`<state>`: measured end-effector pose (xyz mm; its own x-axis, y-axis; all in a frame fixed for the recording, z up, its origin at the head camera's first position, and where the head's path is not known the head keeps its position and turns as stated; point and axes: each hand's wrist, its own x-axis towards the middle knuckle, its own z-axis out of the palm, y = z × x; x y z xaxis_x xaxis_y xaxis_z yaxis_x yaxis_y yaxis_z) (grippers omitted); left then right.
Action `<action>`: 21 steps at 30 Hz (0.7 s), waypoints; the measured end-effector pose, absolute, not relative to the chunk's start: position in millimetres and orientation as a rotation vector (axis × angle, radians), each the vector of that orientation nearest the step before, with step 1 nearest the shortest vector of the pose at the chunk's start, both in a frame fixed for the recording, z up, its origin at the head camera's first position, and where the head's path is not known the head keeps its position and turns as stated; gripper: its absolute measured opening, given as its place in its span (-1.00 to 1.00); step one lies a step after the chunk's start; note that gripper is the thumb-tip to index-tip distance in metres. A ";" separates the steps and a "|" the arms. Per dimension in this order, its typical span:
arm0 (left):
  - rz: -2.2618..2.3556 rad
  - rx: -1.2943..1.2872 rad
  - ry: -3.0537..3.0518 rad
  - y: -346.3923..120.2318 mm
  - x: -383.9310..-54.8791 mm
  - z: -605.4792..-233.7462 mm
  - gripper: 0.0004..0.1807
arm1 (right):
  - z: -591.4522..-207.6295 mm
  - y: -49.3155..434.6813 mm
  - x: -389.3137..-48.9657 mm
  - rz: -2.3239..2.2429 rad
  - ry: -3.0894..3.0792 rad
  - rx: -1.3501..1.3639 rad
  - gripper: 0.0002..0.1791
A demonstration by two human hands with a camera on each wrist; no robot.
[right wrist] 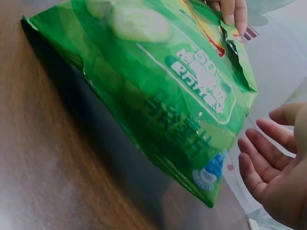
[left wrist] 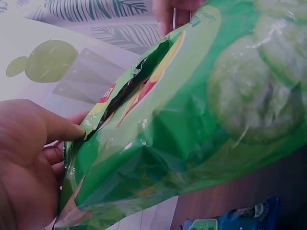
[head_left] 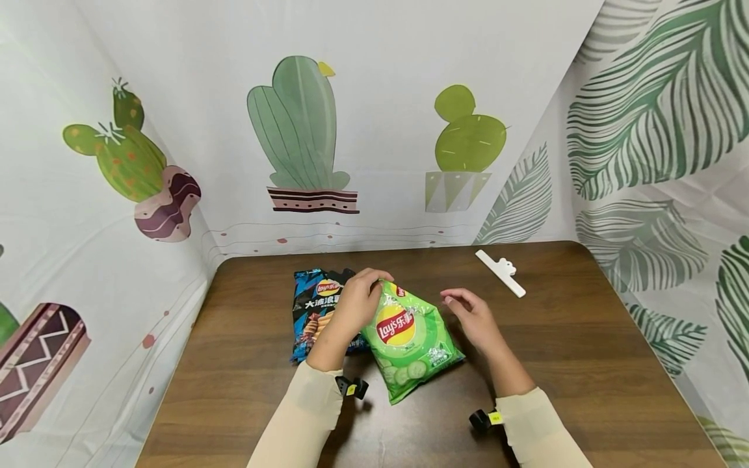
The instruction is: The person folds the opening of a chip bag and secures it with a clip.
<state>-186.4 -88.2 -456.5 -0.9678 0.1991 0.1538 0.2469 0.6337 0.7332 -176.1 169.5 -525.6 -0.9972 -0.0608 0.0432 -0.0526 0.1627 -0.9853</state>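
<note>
The green bag [head_left: 412, 344] is near the middle of the table [head_left: 234, 403], front side up and toward the person. With 12 o'clock at the far edge, its top points between 11 and 12, so the long axis leans slightly left of straight ahead; the bottom end points between 5 and 6. The logo's lettering climbs toward 2 o'clock. At the top end a slit [left wrist: 128, 91] gapes, running crosswise to the long axis. Whether the whole bottom edge rests on the table, I cannot tell.

The left hand [head_left: 361, 303] pinches the bag's top-left corner, thumb on the near face and fingers behind. The right hand [head_left: 475, 320] is at 2 o'clock from the bag's middle, just beside it and holding nothing, its fingers apart from the thumb and loosely bent.

Between 9 and 10 o'clock from the green bag lies a blue bag [head_left: 304, 299], partly covered by the left hand and arm. A white clip [head_left: 500, 273] lies near the far edge at 2 o'clock, its long bar running from 10 to 4.

The table is brown wood grain with rounded far corners. Behind it hangs a white backdrop [head_left: 386, 130] printed with potted cacti, with large green and grey leaves from 1 to 3 o'clock.
</note>
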 end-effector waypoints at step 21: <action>-1.247 -0.398 -2.784 -88.5 -186.4 -457.9 -0.72 | -539.3 202.7 -191.0 -1.927 2.608 0.053 -0.60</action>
<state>-186.4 -88.5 -457.9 -0.9645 0.2071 0.1638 0.2601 0.6381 0.7247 -191.0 202.7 -539.3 -0.9943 0.0864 0.0624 -0.0343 0.2952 -0.9548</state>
